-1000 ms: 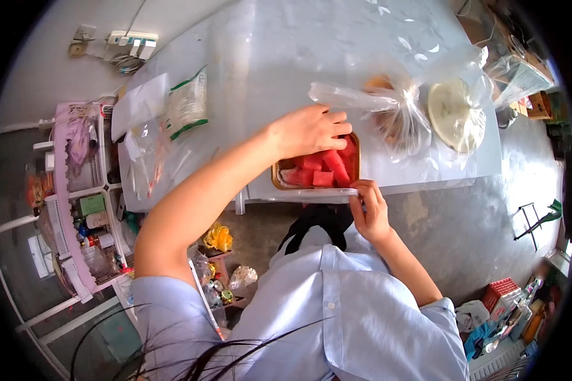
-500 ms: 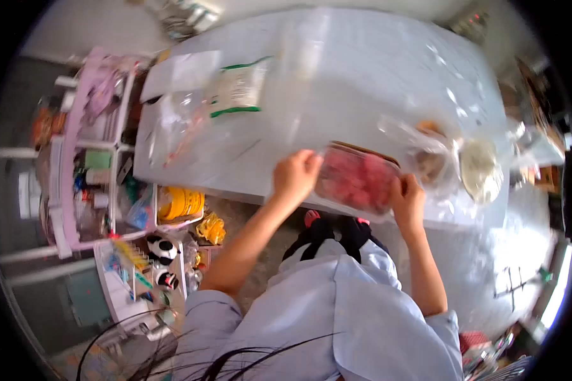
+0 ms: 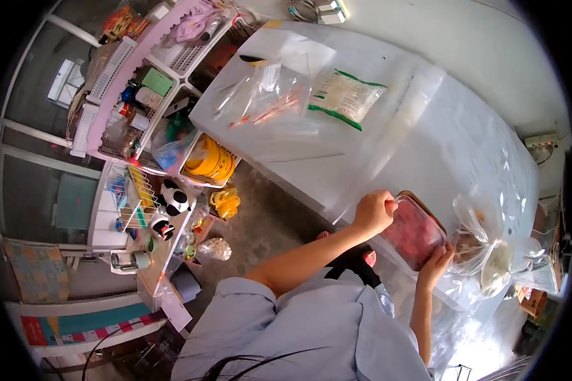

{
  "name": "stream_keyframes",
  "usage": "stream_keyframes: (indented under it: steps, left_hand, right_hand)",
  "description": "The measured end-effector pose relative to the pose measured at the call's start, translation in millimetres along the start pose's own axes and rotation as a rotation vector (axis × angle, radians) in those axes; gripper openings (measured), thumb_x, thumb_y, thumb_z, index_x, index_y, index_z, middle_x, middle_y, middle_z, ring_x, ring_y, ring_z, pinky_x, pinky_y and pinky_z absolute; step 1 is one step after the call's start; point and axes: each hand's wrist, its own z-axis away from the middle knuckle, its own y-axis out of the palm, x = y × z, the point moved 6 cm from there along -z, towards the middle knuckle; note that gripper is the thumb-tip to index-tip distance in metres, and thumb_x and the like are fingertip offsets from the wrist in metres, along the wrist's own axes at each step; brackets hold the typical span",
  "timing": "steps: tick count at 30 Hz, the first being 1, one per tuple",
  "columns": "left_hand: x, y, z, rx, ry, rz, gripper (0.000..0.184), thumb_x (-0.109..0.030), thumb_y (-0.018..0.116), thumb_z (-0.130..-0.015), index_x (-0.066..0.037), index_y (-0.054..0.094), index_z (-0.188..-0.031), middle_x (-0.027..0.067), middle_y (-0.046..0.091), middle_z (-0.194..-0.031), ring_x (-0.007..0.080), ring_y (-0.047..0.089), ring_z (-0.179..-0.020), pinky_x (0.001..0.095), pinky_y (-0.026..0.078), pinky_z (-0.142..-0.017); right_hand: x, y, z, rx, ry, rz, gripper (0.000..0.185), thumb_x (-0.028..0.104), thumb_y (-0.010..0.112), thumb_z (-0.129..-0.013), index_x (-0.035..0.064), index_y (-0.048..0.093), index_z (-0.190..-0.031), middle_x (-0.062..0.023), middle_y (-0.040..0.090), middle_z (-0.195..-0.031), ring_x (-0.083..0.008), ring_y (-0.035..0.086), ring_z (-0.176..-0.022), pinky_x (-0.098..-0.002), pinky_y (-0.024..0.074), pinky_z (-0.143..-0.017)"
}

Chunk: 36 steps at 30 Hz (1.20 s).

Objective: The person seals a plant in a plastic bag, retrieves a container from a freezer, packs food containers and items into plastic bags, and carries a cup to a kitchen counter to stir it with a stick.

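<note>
A rectangular clear container [image 3: 413,233] with reddish pieces inside is at the table's near edge, tilted in the view. My left hand [image 3: 375,211] is closed at its upper left corner, fingertips pinched on the rim. At the lower right corner, my right hand [image 3: 434,264] grips the side, thumb along the edge; its other fingers are partly hidden. Just right of the container stands a knotted clear plastic bag [image 3: 473,238] with brownish contents. Beside that is another bag [image 3: 497,270] holding something pale.
On the table [image 3: 299,149] lie a white and green packet [image 3: 347,98], a clear bag with orange-red sticks [image 3: 270,105] and a thin stick [image 3: 308,157]. Shelves with baskets [image 3: 184,60] stand at the left, near a yellow tub [image 3: 210,160] and a panda toy [image 3: 173,195].
The view has swung round, so the table now slants down to the right. Both hands still hold the container, which appears lower and further right in view.
</note>
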Motion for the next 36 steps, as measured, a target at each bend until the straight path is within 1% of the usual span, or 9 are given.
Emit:
stream_keyframes:
  steps: [3, 11, 16, 18, 24, 30, 32, 34, 36]
  left_hand:
    - [6.3, 6.1, -1.7, 0.016, -0.097, 0.072, 0.012, -0.011, 0.068, -0.083, -0.001, 0.062, -0.082, 0.0136, 0.067, -0.076, 0.0270, 0.065, -0.069, 0.0367, 0.050, -0.064]
    - [24.0, 11.3, 4.2, 0.055, -0.205, 0.266, 0.018, -0.018, 0.068, -0.086, -0.001, 0.062, -0.084, 0.0090, 0.067, -0.073, 0.0178, 0.064, -0.066, 0.0322, 0.050, -0.063]
    - [21.3, 17.9, -4.9, 0.030, -0.165, 0.212, 0.020, -0.020, 0.067, -0.088, -0.001, 0.061, -0.083, 0.0111, 0.066, -0.072, 0.0212, 0.062, -0.064, 0.0341, 0.048, -0.061]
    - [16.9, 15.3, -5.0, 0.035, -0.146, 0.100, 0.022, -0.021, 0.065, -0.088, -0.001, 0.060, -0.081, 0.0129, 0.064, -0.070, 0.0262, 0.061, -0.062, 0.0374, 0.047, -0.060]
    - [12.7, 0.7, 17.9, -0.052, -0.085, 0.077, 0.025, -0.026, 0.061, -0.091, -0.003, 0.058, -0.085, 0.0129, 0.061, -0.073, 0.0311, 0.060, -0.069, 0.0411, 0.045, -0.062]
    - [-7.9, -23.2, 7.0, -0.039, -0.042, -0.051, 0.022, -0.024, 0.061, -0.091, -0.004, 0.061, -0.099, 0.0149, 0.064, -0.091, 0.0333, 0.063, -0.083, 0.0420, 0.050, -0.074]
    - [-41.3, -77.6, -17.6, -0.247, 0.315, -0.112, 0.024, -0.016, 0.063, -0.086, -0.003, 0.059, -0.106, 0.0147, 0.064, -0.099, 0.0341, 0.062, -0.087, 0.0437, 0.051, -0.080]
    - [-37.5, -133.0, -59.0, -0.392, 0.405, -0.268, 0.029, -0.009, 0.064, -0.079, -0.004, 0.059, -0.108, 0.0148, 0.062, -0.105, 0.0336, 0.060, -0.096, 0.0429, 0.050, -0.081]
    - [-19.9, -184.9, -100.1, -0.478, 0.385, -0.563, 0.046, -0.002, 0.064, -0.071, -0.004, 0.057, -0.116, 0.0190, 0.048, -0.126, 0.0395, 0.047, -0.115, 0.0500, 0.041, -0.094]
  right_hand:
    - [-34.5, 9.3, -11.1, 0.093, 0.146, -0.152, 0.026, 0.020, 0.045, -0.101, -0.0008, 0.049, -0.116, -0.0085, 0.053, -0.099, -0.0181, 0.049, -0.090, -0.0297, 0.0414, -0.082]
    - [-32.8, 7.9, -4.1, 0.000, 0.143, -0.240, 0.026, 0.021, 0.048, -0.100, 0.0007, 0.050, -0.116, -0.0060, 0.054, -0.091, -0.0162, 0.049, -0.083, -0.0293, 0.0422, -0.078]
    - [-38.5, 14.4, -23.8, 0.182, 0.443, -0.512, 0.021, 0.021, 0.052, -0.098, 0.0019, 0.055, -0.106, -0.0034, 0.055, -0.090, -0.0135, 0.048, -0.079, -0.0272, 0.0407, -0.072]
    - [-21.9, 8.7, -23.7, 0.007, 0.036, -0.120, 0.022, 0.021, 0.051, -0.098, -0.0004, 0.054, -0.105, -0.0066, 0.056, -0.092, -0.0162, 0.050, -0.085, -0.0292, 0.0421, -0.078]
    - [-22.8, 1.5, -7.2, 0.049, 0.071, -0.225, 0.026, 0.022, 0.049, -0.100, -0.0011, 0.056, -0.107, -0.0074, 0.058, -0.095, -0.0170, 0.051, -0.088, -0.0298, 0.0421, -0.082]
    - [-13.1, -7.3, -13.0, 0.143, 0.294, -0.336, 0.026, 0.025, 0.052, -0.099, 0.0002, 0.060, -0.101, -0.0003, 0.054, -0.084, -0.0094, 0.047, -0.078, -0.0246, 0.0397, -0.071]
    - [-26.6, -7.1, -10.4, 0.181, 0.365, -0.383, 0.025, 0.024, 0.053, -0.098, 0.0005, 0.061, -0.098, -0.0005, 0.054, -0.084, -0.0090, 0.047, -0.077, -0.0242, 0.0391, -0.071]
    - [-34.4, -6.2, -10.8, 0.151, 0.284, -0.380, 0.024, 0.024, 0.053, -0.098, 0.0006, 0.060, -0.097, -0.0008, 0.055, -0.085, -0.0097, 0.048, -0.079, -0.0249, 0.0399, -0.072]
    - [-29.1, -6.1, -9.2, 0.162, 0.326, -0.390, 0.024, 0.023, 0.052, -0.098, 0.0006, 0.060, -0.098, -0.0013, 0.056, -0.086, -0.0110, 0.049, -0.083, -0.0267, 0.0408, -0.075]
